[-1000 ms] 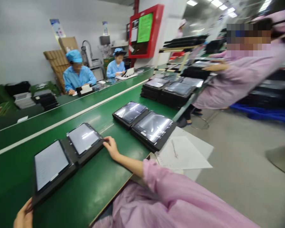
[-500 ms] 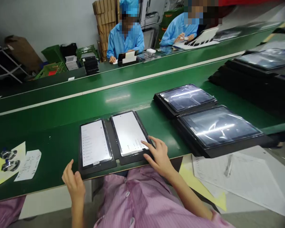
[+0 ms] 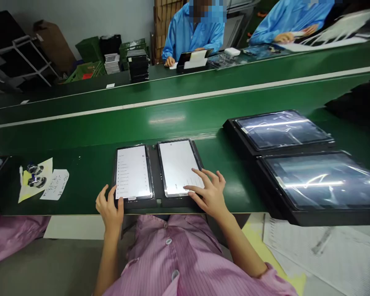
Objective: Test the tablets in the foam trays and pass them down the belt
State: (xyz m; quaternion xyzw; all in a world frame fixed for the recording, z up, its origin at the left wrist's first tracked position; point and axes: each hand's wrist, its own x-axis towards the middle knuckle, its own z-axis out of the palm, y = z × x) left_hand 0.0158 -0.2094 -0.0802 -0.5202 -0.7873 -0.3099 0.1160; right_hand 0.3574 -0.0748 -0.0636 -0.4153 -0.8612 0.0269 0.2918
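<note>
Two tablets with lit white screens lie side by side on dark backings at the edge of the green bench. My left hand (image 3: 110, 211) is at the lower left corner of the left tablet (image 3: 133, 172), fingers apart and holding nothing. Over the lower right of the right tablet (image 3: 180, 164) is my right hand (image 3: 211, 193), its fingers spread and its fingertips at the screen. Lines of small text show on both screens, too fine to read.
To the right stand stacks of dark tablets (image 3: 323, 181) in black cases. Papers (image 3: 320, 242) lie below them. A handwritten note (image 3: 54, 185) and shiny metal parts (image 3: 36, 176) are at left. Across the bench (image 3: 95, 133) sit two people in blue (image 3: 194, 35). A pink sleeve (image 3: 15, 234) shows at far left.
The view has shifted, so the benches sit more level and the right-hand stacks appear larger. My left hand has come up closer to the left tablet. My right hand stays at the right tablet's screen.
</note>
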